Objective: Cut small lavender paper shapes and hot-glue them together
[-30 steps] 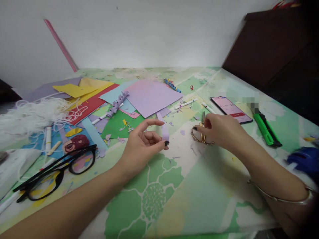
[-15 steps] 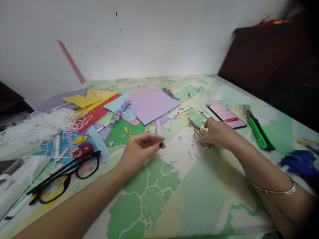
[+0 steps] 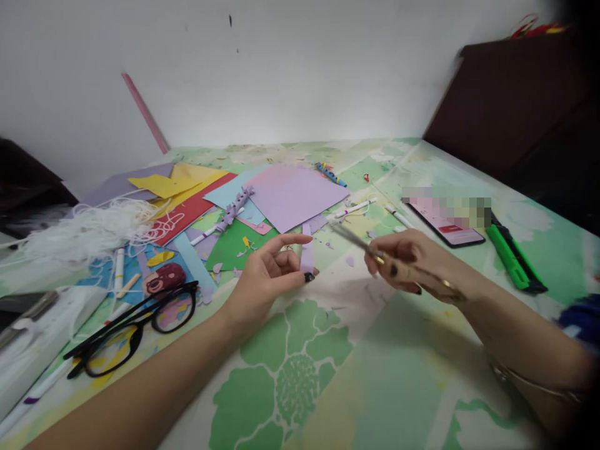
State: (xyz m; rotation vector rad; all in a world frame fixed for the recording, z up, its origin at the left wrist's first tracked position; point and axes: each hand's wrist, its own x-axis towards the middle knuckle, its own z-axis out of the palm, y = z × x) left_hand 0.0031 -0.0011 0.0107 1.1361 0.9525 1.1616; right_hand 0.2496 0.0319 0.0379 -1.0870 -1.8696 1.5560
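Note:
Gold-handled scissors (image 3: 375, 253) are off the table in my right hand (image 3: 403, 265), their blades pointing left and slightly blurred. The fingers of that hand are closed around the handles. My left hand (image 3: 276, 269) has its thumb and a fingertip pinched on the lower end of a narrow purple paper strip (image 3: 306, 249), while its index finger is stretched out above. Beyond the strip lies a large light-purple paper sheet (image 3: 295, 194). Purple paper scraps (image 3: 350, 261) are scattered on the tablecloth between the two hands.
Black glasses (image 3: 135, 337), tangled white string (image 3: 107, 231) and coloured papers (image 3: 187, 215) lie on the left. A phone (image 3: 445, 219) and a green utility knife (image 3: 513, 256) are at right. Markers (image 3: 398, 215) lie near the middle, and a blue crayon (image 3: 332, 175) at the back.
My right hand has picked up the scissors from the table and turned them so the blades point left. My left hand has closed on the strip's end. The view has shifted slightly.

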